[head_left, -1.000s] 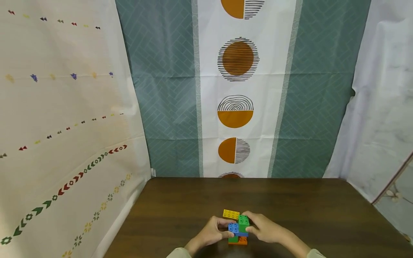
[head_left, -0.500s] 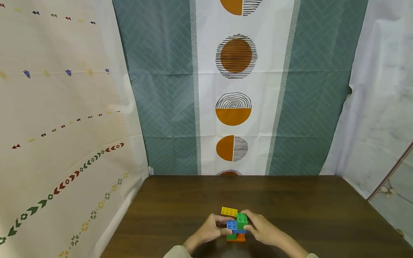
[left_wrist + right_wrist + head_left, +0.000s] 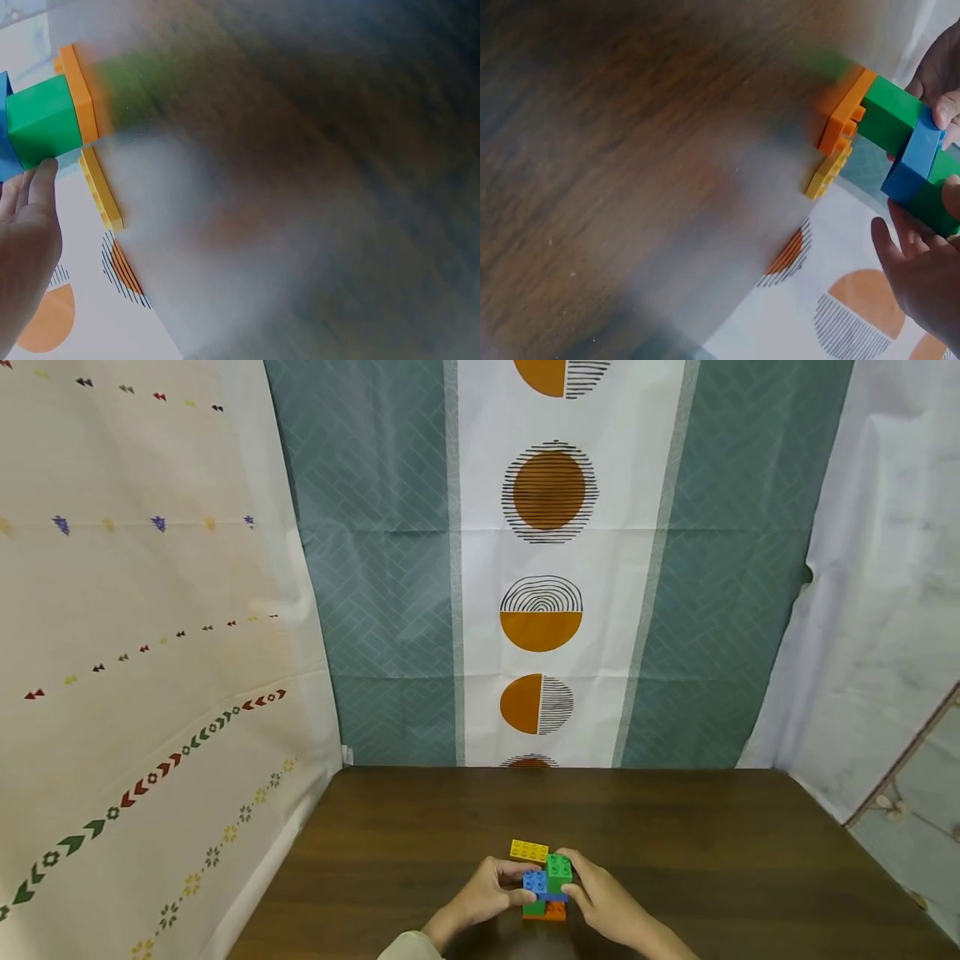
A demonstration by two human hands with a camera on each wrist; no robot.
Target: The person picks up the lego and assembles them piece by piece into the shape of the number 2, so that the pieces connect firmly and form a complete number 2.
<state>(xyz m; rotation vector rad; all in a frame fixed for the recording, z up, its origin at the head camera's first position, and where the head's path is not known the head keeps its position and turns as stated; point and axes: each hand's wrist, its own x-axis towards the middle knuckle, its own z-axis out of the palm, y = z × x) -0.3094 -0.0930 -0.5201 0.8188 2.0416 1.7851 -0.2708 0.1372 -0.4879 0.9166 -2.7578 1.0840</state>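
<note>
A small stack of toy building bricks stands in front of the person. Its base is a flat orange brick (image 3: 555,911), with a lower green brick (image 3: 534,907) on the left half. A blue brick (image 3: 535,882) lies across above it and overhangs to the right. On the blue brick's right half sits an upper green brick (image 3: 558,872). The left hand (image 3: 486,892) grips the stack's left side, its thumb against the blue brick (image 3: 915,157). From the right, the right hand (image 3: 609,902) holds the upper green brick between thumb and fingers. Some fingertips are hidden behind the bricks.
A flat yellow brick (image 3: 529,850) lies just behind the stack on the dark wooden table (image 3: 420,810). A patterned cloth (image 3: 397,610) hangs along the table's back edge. Light cloths hang at the left and right sides.
The head view has shifted slightly. The right hand's thumb sits a little lower against the stack, while the left hand and the bricks keep nearly the same arrangement.
</note>
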